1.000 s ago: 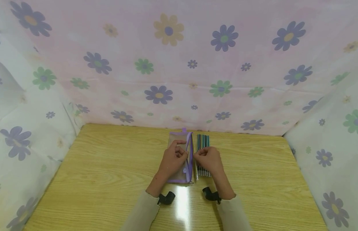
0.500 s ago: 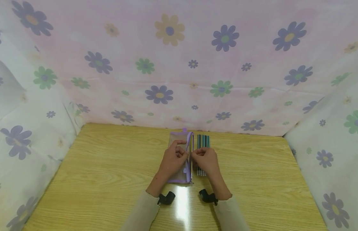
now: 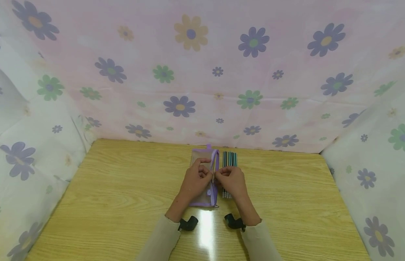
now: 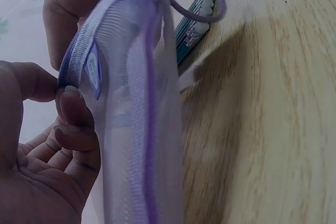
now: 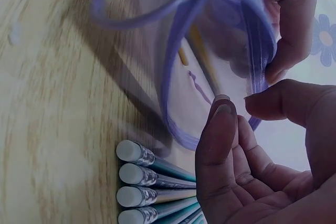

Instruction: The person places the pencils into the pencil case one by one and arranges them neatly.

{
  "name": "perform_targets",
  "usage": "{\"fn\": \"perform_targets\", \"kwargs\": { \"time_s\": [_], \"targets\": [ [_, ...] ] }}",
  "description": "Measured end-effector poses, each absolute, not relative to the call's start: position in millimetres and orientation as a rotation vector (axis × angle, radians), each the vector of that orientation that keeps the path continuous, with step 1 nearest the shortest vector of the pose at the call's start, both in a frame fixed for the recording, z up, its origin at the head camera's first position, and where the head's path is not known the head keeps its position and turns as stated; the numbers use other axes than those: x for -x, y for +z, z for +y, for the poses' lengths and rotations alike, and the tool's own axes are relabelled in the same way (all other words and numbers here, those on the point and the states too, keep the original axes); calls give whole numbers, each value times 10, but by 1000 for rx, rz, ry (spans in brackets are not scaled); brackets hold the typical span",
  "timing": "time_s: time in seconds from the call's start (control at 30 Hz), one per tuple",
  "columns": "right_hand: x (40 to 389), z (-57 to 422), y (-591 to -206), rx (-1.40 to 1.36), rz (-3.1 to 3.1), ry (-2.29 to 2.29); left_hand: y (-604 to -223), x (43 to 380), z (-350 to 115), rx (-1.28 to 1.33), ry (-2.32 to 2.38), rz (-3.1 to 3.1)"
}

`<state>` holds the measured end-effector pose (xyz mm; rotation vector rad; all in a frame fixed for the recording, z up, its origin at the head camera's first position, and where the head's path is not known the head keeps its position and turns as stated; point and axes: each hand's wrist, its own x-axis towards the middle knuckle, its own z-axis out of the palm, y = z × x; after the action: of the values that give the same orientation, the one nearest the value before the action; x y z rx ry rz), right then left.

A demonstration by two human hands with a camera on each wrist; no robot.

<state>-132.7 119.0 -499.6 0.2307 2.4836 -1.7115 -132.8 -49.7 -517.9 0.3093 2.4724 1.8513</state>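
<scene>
A see-through mesh pouch (image 3: 198, 156) with purple edging lies on the table, its zip side gaping to the right. My left hand (image 3: 196, 181) pinches the zip edge between thumb and forefinger, holding it up in the left wrist view. A yellow pencil (image 5: 203, 59) shows inside the pouch through the opening. At that opening is my right hand (image 3: 233, 181), its thumb and forefinger slightly apart in the right wrist view, the pencil's near end just beyond the forefinger tip. Beside the pouch, partly under the right hand, lie several striped pencils (image 3: 230, 159) with white erasers.
A ring-shaped purple strap (image 4: 218, 11) hangs at the pouch's near end. The wooden table (image 3: 124, 203) runs out to both sides and toward the person. Flowered cloth (image 3: 202, 72) walls the back and both sides.
My right hand has moved left, carrying the yellow pencil from beside the pouch into its opening. Its thumb and forefinger now stand apart. My left hand has kept its pinch on the edge.
</scene>
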Motion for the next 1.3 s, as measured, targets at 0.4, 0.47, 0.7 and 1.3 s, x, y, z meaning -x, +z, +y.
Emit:
{"fn": "perform_targets", "kwargs": {
  "time_s": [0.4,0.47,0.7,1.3],
  "targets": [
    [1336,1251,-4979,-206,2530,-1692,-5174,1344,-486,-290,1837,2495],
    [1343,1272,-4983,-203,2529,-1697,-5168,1345,-486,-290,1835,2497],
    [1373,1398,-4994,-199,2641,-1625,-5158,1343,-484,-283,1836,2496],
    [1425,1697,-5066,-280,2909,-1327,-5163,1326,-507,-275,1914,2440]
  ]
}}
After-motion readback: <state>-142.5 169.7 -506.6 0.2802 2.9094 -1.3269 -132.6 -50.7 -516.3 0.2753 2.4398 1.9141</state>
